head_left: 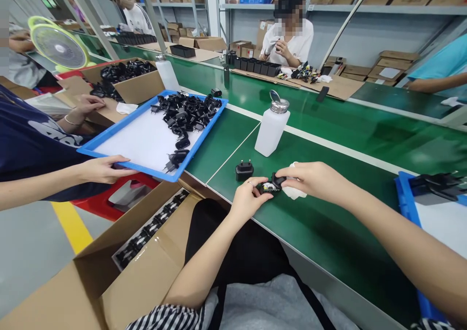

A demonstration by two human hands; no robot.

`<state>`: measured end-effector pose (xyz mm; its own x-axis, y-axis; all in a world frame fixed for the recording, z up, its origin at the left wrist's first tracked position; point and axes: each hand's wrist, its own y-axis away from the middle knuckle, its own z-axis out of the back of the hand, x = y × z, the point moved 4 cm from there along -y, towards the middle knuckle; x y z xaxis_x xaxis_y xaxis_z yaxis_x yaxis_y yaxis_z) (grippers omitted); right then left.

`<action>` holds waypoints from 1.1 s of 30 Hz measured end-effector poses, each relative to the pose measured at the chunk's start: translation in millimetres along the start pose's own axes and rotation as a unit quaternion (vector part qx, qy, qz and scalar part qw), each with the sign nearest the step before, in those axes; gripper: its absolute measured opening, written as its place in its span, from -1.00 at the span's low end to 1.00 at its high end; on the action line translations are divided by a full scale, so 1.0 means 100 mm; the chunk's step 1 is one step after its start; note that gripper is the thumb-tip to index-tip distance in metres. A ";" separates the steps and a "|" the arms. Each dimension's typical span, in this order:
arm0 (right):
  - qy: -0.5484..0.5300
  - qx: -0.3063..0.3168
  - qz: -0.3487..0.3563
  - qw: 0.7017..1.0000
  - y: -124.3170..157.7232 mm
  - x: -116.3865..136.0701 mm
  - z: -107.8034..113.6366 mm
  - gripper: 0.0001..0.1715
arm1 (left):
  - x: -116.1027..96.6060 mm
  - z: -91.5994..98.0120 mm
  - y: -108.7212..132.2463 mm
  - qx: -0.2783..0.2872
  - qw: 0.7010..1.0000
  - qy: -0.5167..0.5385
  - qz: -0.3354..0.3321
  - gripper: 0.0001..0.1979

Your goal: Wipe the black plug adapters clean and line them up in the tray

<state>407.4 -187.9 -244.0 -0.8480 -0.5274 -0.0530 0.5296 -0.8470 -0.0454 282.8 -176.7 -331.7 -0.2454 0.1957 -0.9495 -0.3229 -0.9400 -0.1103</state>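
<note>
Near the front edge of the green bench, my left hand [248,198] pinches an open black power adapter housing [270,189] with a bit of circuit board showing inside. My right hand [315,178] grips a black plastic adapter part [278,180] right against that housing; whether the two are joined I cannot tell. Under the right fingers lies a crumpled white cloth [295,192]. Just left of my hands stands a black plug adapter [244,170], its two pins pointing up. Behind it is a white pump bottle [271,130] with its metal lid raised.
On the left a co-worker's hand [105,168] holds a blue-rimmed tray [146,171] heaped with black adapters. An open carton [153,252] with packed parts sits low at my left. Another blue tray [404,194] with adapters is at the right. Across the bench another person handles small parts.
</note>
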 end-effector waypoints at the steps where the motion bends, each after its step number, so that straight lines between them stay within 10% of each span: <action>1: 0.020 -0.001 -0.017 1.000 -0.01 0.00 0.01 -0.82 | 0.00 0.00 0.00 0.002 1.000 0.001 0.007 -0.68; 14: 0.086 0.213 -0.090 0.969 -0.35 0.37 0.11 -0.85 | -0.14 0.03 -0.01 0.025 0.994 -0.108 -0.022 -0.61; 20: -0.048 0.139 -0.129 0.981 -0.16 0.03 0.03 -0.37 | -0.10 0.03 -0.04 0.023 0.996 -0.081 -0.006 -0.64; 25: -0.252 0.075 -0.096 0.960 -0.06 -0.08 -0.24 -0.74 | -0.02 0.04 -0.04 0.051 0.997 -0.041 0.030 -0.55; 33: -0.219 -0.025 -0.061 0.974 0.04 0.08 -0.24 -0.85 | -0.03 0.05 -0.01 0.049 0.998 -0.043 0.020 -0.63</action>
<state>403.8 -194.1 -268.4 -0.8265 -0.4107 0.3849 0.4160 -0.9064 -0.0736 279.4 -174.6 -327.1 -0.3366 0.1866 -0.9230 -0.3978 -0.9166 -0.0402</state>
